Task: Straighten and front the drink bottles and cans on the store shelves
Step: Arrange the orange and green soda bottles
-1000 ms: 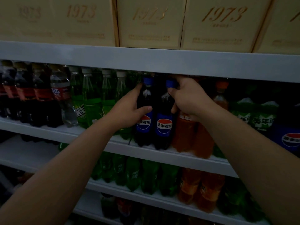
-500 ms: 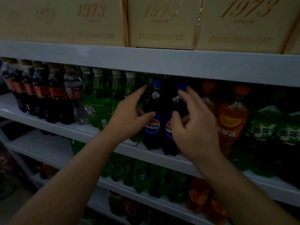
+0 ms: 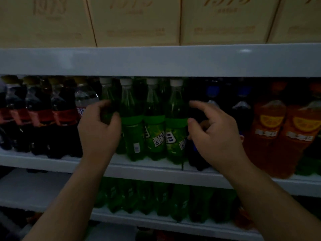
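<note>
Several green soda bottles [image 3: 153,136] with white caps stand in a row at the front of the middle shelf [image 3: 156,173]. My left hand [image 3: 99,131] wraps around the leftmost green bottle [image 3: 106,96], fingers behind it and thumb in front. My right hand [image 3: 215,136] hovers with curled, spread fingers just right of the rightmost green bottle [image 3: 175,136], in front of a dark cola bottle [image 3: 196,159] and holding nothing. Two dark bottles with blue caps [image 3: 243,108] stand to the right of that hand.
Dark cola bottles with red labels [image 3: 38,119] and a clear bottle [image 3: 85,100] fill the shelf's left end, orange soda bottles [image 3: 267,133] its right. Beige boxes [image 3: 137,21] sit above the upper shelf edge [image 3: 156,61]. More green bottles [image 3: 156,197] line the lower shelf.
Both hands have left the blue-capped cola bottles and moved left to the green bottles. My left hand has closed on the leftmost green bottle. The view has shifted left.
</note>
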